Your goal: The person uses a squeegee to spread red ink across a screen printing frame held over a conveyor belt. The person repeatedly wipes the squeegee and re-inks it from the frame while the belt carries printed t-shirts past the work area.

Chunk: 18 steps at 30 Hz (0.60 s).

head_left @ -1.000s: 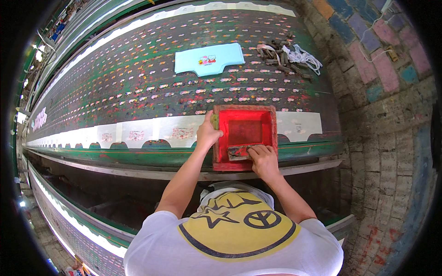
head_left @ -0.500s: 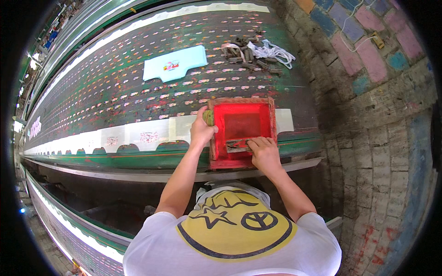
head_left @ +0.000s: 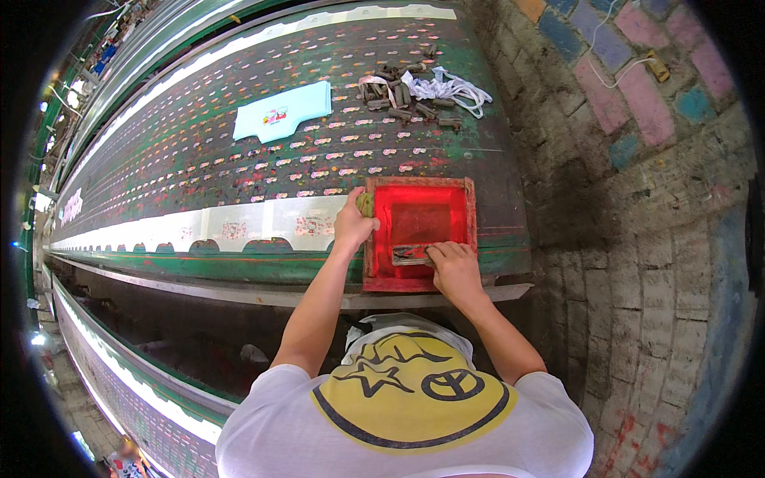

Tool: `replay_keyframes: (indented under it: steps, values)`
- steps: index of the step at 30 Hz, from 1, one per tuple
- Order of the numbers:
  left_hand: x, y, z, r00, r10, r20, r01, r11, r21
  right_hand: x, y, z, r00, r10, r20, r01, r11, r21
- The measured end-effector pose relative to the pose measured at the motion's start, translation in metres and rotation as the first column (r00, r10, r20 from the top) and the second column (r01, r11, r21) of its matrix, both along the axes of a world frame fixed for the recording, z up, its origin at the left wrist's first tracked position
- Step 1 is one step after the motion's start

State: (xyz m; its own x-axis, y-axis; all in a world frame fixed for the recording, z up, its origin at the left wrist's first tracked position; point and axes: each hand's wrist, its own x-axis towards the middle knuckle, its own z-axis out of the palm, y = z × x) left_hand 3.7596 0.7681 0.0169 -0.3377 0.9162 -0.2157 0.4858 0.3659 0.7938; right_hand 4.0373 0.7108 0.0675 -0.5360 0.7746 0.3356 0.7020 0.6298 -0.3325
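A wooden-rimmed screen-printing frame (head_left: 470, 215) with a red mesh sits over the near right end of the long printing table. My left hand (head_left: 351, 223) grips its left rim, beside a yellow-green pad or handle (head_left: 365, 204). Inside the frame, toward its near side, lies a narrow squeegee (head_left: 408, 254) smeared with red and dark colour. The fingers of my right hand (head_left: 454, 267) are closed on its right end. White panels (head_left: 279, 215) run in a row left of the frame; the nearest bears a small print (head_left: 315, 225). What lies under the frame is hidden.
A pale blue printed piece (head_left: 307, 111) lies farther back on the dark, colour-specked table (head_left: 470, 159). Right of it is a heap of short dark rods (head_left: 398, 99) with white cloth strips (head_left: 454, 89). A metal rail (head_left: 263, 295) edges the table; brick floor (head_left: 621, 303) lies right.
The frame has moved right along the row with both hands on it and the squeegee. A printed panel now shows left of it. My viewpoint has shifted right too.
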Motion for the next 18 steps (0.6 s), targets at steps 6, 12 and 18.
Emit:
replay_keyframes:
  steps: [6,12,18]
  values:
    - [0.003,0.003,0.005,1.0,-0.023,-0.016,0.022,0.998,-0.066,0.006,0.0,-0.004,1.0,0.006,0.001,-0.006,0.999,-0.041]
    - [0.005,0.001,0.014,0.999,-0.009,0.052,0.013,0.998,-0.069,0.006,-0.003,-0.001,1.0,0.009,0.002,-0.009,1.0,-0.019]
    - [0.009,0.006,0.025,0.996,-0.069,-0.062,0.059,0.987,-0.147,0.014,0.008,0.005,0.999,0.009,0.052,0.0,0.986,-0.165]
